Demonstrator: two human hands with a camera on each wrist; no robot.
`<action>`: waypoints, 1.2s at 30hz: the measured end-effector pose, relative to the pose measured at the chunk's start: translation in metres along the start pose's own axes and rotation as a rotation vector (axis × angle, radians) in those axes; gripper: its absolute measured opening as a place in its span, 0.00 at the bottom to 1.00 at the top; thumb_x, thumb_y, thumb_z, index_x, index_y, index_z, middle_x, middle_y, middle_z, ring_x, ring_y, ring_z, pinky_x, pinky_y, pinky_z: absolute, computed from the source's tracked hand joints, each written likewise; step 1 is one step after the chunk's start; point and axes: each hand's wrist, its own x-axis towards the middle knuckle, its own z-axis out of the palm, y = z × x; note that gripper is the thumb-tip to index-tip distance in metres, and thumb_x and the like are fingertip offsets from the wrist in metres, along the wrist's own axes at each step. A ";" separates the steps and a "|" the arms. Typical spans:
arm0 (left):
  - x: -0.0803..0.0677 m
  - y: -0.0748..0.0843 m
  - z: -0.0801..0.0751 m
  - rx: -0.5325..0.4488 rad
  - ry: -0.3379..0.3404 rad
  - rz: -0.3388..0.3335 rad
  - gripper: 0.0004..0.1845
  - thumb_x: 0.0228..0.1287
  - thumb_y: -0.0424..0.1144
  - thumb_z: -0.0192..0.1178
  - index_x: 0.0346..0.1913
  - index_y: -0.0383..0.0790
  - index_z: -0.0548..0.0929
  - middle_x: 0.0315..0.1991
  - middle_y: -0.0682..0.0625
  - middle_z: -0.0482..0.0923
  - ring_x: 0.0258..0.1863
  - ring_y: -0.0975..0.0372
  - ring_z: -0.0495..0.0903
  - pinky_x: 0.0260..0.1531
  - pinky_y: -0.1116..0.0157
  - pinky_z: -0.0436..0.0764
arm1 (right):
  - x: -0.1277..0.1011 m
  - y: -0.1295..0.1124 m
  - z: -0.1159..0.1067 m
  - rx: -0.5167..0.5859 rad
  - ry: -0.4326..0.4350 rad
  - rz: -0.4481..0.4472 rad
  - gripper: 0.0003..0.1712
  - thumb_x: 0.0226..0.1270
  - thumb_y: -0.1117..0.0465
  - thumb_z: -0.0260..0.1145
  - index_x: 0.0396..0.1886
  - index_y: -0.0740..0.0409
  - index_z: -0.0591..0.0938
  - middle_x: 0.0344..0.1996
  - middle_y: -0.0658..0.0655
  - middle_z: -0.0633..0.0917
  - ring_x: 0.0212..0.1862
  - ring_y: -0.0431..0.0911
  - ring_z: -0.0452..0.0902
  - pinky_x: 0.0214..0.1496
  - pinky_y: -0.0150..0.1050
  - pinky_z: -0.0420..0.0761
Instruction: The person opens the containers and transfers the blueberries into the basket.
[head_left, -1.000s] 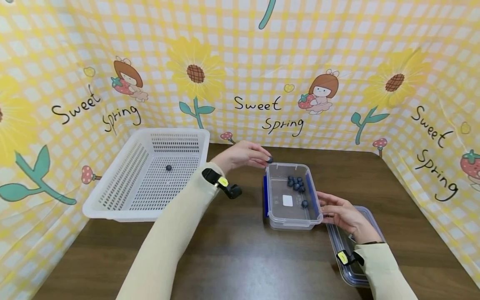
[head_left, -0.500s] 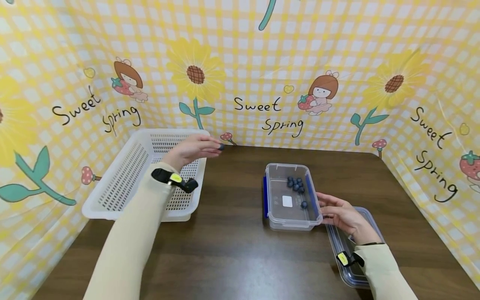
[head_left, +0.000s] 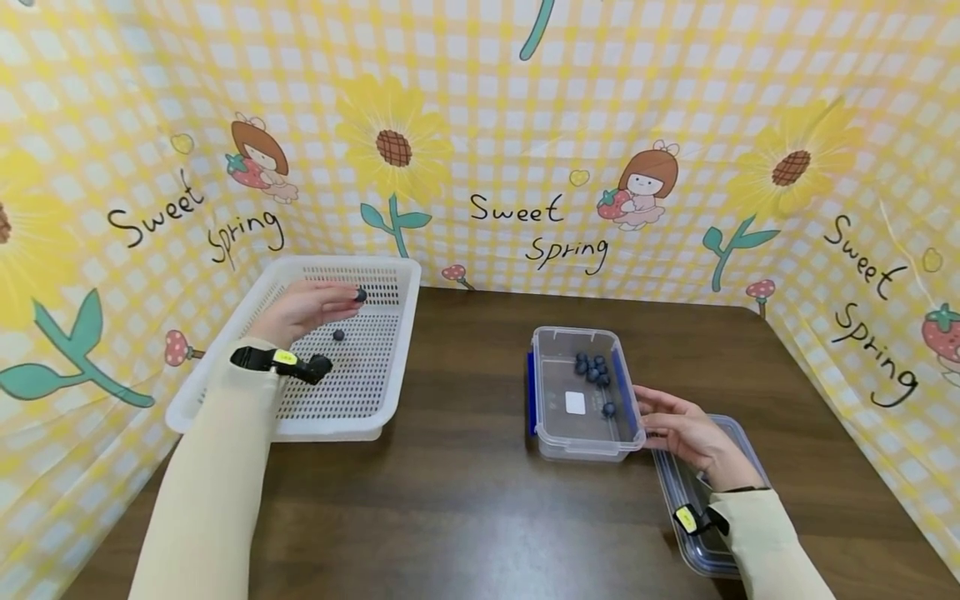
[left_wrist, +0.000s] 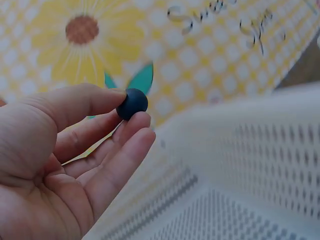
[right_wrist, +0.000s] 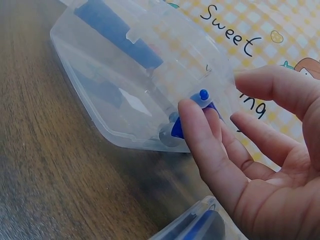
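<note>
My left hand has carried the pinched blueberry from the box to above the basket, while my relaxed right hand touches that box.

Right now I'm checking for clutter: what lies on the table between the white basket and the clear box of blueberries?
Only bare brown table separates the white basket from the clear box, as the head view shows.
</note>
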 end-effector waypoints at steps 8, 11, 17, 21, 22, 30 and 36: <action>-0.008 -0.019 -0.029 -0.110 0.077 -0.154 0.12 0.75 0.27 0.52 0.38 0.39 0.86 0.37 0.51 0.86 0.41 0.62 0.85 0.59 0.61 0.77 | 0.001 0.001 0.000 -0.006 0.015 0.004 0.29 0.73 0.78 0.50 0.58 0.45 0.83 0.49 0.55 0.84 0.43 0.45 0.85 0.47 0.42 0.87; -0.010 -0.021 -0.036 -0.162 0.105 -0.202 0.12 0.76 0.29 0.51 0.38 0.40 0.85 0.37 0.49 0.86 0.41 0.61 0.85 0.59 0.63 0.76 | 0.001 0.001 0.000 -0.003 0.011 -0.001 0.29 0.73 0.78 0.50 0.58 0.46 0.83 0.49 0.55 0.85 0.43 0.45 0.85 0.47 0.42 0.87; -0.012 -0.020 -0.039 -0.180 0.144 -0.231 0.12 0.77 0.31 0.51 0.37 0.41 0.84 0.35 0.47 0.86 0.41 0.60 0.86 0.58 0.62 0.77 | 0.000 0.001 0.000 -0.005 0.028 0.005 0.28 0.73 0.78 0.51 0.58 0.46 0.83 0.50 0.55 0.85 0.44 0.46 0.85 0.47 0.43 0.87; -0.014 -0.019 -0.037 -0.188 0.122 -0.221 0.15 0.77 0.31 0.50 0.34 0.42 0.85 0.36 0.48 0.86 0.42 0.61 0.85 0.63 0.60 0.73 | 0.000 0.001 0.000 0.004 0.007 -0.007 0.28 0.73 0.78 0.50 0.58 0.47 0.83 0.49 0.56 0.85 0.44 0.46 0.85 0.47 0.42 0.87; -0.014 -0.019 -0.035 -0.189 0.116 -0.214 0.15 0.77 0.31 0.50 0.34 0.43 0.85 0.37 0.48 0.86 0.42 0.61 0.85 0.64 0.60 0.71 | 0.000 0.001 0.000 0.010 -0.005 -0.012 0.28 0.73 0.78 0.50 0.59 0.47 0.83 0.49 0.56 0.85 0.44 0.45 0.85 0.47 0.42 0.87; -0.008 -0.004 -0.012 -0.103 0.066 -0.152 0.11 0.77 0.31 0.51 0.37 0.43 0.84 0.37 0.51 0.86 0.46 0.61 0.84 0.66 0.57 0.69 | 0.001 0.001 0.000 0.032 -0.051 -0.022 0.28 0.74 0.78 0.49 0.59 0.47 0.83 0.49 0.56 0.85 0.44 0.45 0.85 0.47 0.41 0.86; -0.001 0.024 0.033 -0.138 0.057 -0.116 0.10 0.74 0.29 0.54 0.52 0.34 0.82 0.44 0.46 0.85 0.51 0.55 0.82 0.66 0.54 0.69 | -0.001 0.000 0.000 0.032 -0.051 -0.025 0.28 0.74 0.77 0.49 0.59 0.47 0.83 0.50 0.56 0.85 0.44 0.45 0.85 0.47 0.41 0.86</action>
